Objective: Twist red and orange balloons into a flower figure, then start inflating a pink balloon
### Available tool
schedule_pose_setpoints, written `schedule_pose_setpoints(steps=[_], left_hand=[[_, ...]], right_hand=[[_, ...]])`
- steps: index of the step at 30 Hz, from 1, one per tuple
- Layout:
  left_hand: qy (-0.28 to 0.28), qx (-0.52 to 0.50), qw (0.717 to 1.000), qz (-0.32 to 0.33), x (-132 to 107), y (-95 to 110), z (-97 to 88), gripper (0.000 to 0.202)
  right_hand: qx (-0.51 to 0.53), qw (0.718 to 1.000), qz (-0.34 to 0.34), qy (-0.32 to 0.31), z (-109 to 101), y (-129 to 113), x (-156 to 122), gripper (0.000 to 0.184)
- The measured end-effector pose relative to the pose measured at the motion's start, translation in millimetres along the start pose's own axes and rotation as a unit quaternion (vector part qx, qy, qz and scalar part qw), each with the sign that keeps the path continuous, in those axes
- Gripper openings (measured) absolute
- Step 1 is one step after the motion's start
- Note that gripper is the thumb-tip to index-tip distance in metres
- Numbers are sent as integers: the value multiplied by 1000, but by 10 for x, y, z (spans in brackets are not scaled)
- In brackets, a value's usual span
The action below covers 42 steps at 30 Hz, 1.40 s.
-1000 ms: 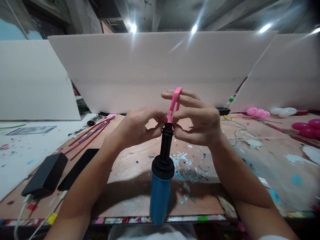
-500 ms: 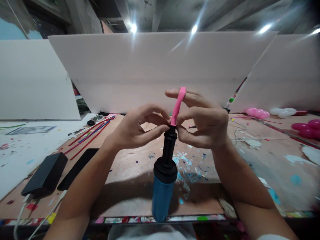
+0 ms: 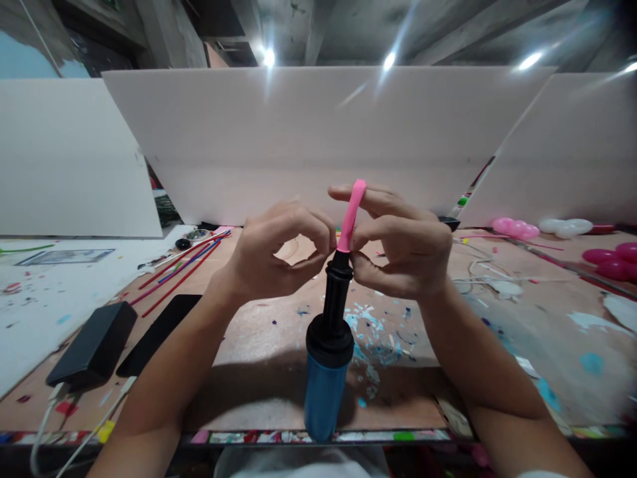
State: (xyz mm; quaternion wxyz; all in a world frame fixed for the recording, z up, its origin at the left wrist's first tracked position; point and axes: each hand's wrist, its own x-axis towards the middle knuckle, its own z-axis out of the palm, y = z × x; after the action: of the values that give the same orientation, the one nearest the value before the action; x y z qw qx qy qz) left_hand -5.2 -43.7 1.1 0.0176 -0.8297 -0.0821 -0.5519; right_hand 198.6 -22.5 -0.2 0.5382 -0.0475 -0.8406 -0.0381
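Observation:
A blue and black balloon hand pump [image 3: 326,385] stands upright at the table's front edge, its black nozzle pointing up. Over the nozzle tip sits the neck of a limp pink balloon [image 3: 352,216]. My left hand [image 3: 283,249] pinches at the balloon's neck from the left, thumb and forefinger together in a ring. On the other side, my right hand [image 3: 403,249] pinches the neck between thumb and finger, and the balloon's upper part drapes over its raised forefinger. The exact fingertip contact at the nozzle is partly hidden.
A black box [image 3: 92,345] with a white cable and a dark phone [image 3: 159,335] lie left of the pump. Behind them are several thin uninflated balloons [image 3: 182,272]. Pink balloons [image 3: 515,228] and magenta balloons [image 3: 614,262] lie at right. White panels [image 3: 318,139] stand along the back.
My left fingers have closed into a tighter ring beside the balloon's neck. The balloon stays on the nozzle, and my right hand keeps nearly the same hold. The view has shifted slightly.

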Motion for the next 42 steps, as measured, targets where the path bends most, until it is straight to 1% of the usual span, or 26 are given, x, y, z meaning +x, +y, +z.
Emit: schedule_pose_setpoints(steps=[4, 8, 13, 18, 22, 25, 28, 32, 36, 42], left_hand=[[0, 18, 1000, 23, 11, 34, -15, 17], [9, 12, 998, 53, 17, 62, -17, 22], [15, 45, 999, 26, 18, 110, -1, 28], [18, 48, 999, 11, 29, 164, 8, 36], [1, 46, 999, 8, 33, 227, -6, 37], [-9, 51, 998, 20, 51, 282, -19, 38], [-10, 53, 998, 36, 77, 320, -29, 41], [-24, 58, 998, 31, 87, 337, -49, 42], [-32, 60, 996, 50, 71, 356, -73, 41], [-57, 59, 995, 55, 57, 400, -105, 36]], right_hand=[[-2, 1000, 6, -3, -7, -9, 3, 8], [12, 1000, -24, 2, -12, -12, 10, 9], [8, 1000, -14, -3, -11, -36, 19, 13], [7, 1000, -19, -8, -18, -71, 26, 10], [-24, 999, -35, -4, -42, -141, 45, 10], [-42, 997, -57, 9, -52, -198, 65, 10], [-64, 997, -51, 11, -54, -239, 74, 15], [-75, 996, -41, -2, -65, -275, 57, 15], [-81, 994, -77, 0, -72, -319, 51, 11], [-91, 989, -120, 6, -54, -374, 71, 17]])
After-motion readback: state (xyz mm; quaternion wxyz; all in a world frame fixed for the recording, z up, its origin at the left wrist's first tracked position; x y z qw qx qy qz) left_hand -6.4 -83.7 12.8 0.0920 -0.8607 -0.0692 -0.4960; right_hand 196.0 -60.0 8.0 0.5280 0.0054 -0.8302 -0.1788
